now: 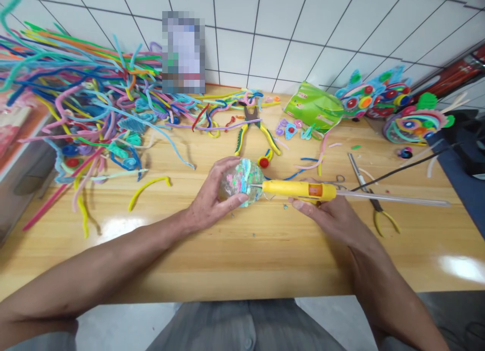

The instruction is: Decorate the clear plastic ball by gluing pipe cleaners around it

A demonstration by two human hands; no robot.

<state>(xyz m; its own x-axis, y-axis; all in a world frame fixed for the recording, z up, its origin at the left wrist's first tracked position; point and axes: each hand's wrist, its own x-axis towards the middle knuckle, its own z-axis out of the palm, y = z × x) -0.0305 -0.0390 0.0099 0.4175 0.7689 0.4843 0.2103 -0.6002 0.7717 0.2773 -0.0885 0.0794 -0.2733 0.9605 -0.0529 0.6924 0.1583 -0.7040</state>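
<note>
My left hand [215, 194] is closed around a clear, rounded plastic piece [230, 184] with a light-blue fuzzy strip and pink and green bits on it. In my right hand [329, 214] is a yellow hot glue gun [288, 189], held by its handle below the body. Its metal nozzle points left and meets or nearly meets the blue strip. A long translucent glue stick [394, 197] sticks out of the gun's back end. Just beyond the plastic piece lies a curled yellow and blue pipe cleaner with a red button [264, 162].
Pipe cleaners [94, 98] are heaped at the left. Yellow-handled pliers [252, 129] lie behind my hands, a second pair [379, 209] at right. A green packet [312, 107] and decorated fish-like crafts [409, 123] stand back right. A black cord [409, 166] crosses the right side.
</note>
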